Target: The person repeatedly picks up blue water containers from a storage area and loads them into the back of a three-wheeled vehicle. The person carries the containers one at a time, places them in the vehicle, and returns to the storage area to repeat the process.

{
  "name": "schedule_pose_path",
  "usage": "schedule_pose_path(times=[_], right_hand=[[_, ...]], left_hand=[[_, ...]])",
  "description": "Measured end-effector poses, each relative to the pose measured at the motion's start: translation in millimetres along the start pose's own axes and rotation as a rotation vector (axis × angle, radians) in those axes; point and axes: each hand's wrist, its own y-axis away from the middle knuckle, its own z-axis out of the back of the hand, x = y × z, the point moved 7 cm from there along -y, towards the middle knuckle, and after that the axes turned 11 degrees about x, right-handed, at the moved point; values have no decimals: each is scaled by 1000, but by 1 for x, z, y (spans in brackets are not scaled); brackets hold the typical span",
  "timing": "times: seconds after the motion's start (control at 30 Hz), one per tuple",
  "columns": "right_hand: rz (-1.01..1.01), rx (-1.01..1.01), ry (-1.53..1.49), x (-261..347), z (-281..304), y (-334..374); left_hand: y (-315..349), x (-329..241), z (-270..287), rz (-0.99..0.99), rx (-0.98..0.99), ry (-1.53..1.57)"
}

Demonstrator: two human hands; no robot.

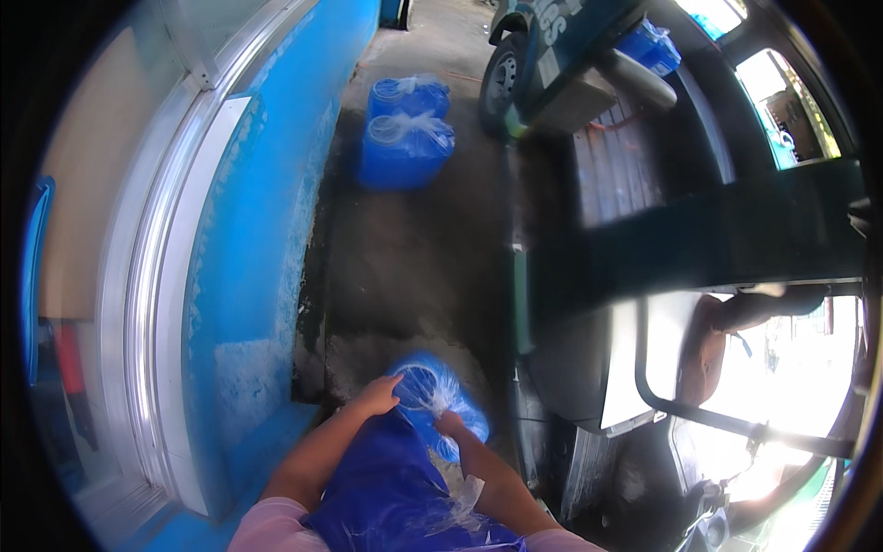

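Low in front of me stands a blue water container wrapped in a clear plastic bag, bunched near its top. A pale round ring shows under the film. My left hand rests at the container's left upper edge, its fingers curled against it. My right hand pinches the gathered plastic on the right side; its fingertips are partly hidden. Blue cloth with a loose clear plastic piece covers my front, just below the container.
Farther ahead on the dark pavement stand two more bagged blue containers. A peeling blue wall runs along the left, beside a metal-framed glass front. At right is a dark vehicle with another blue container aboard. A person's arm shows beyond.
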Motion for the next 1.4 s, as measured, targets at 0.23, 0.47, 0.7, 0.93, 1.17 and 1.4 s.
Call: schedule_pose_path(times=[0.23, 0.47, 0.7, 0.93, 1.17, 1.4], right_hand=[[122, -92, 153, 101, 158, -131], [213, -92, 512, 139, 226, -255], [88, -355, 377, 115, 304, -259], [-9, -362, 359, 128, 346, -266], [-15, -207, 270, 132, 345, -259], [104, -121, 256, 133, 345, -250]], left_hand=[[-76, 66, 95, 313, -272, 219], [-143, 129, 136, 303, -417, 41], [-197, 63, 151, 403, -313, -118], [-227, 48, 195, 472, -157, -263], [-231, 40, 202, 584, 23, -283], [-229, 31, 203, 736, 152, -174]])
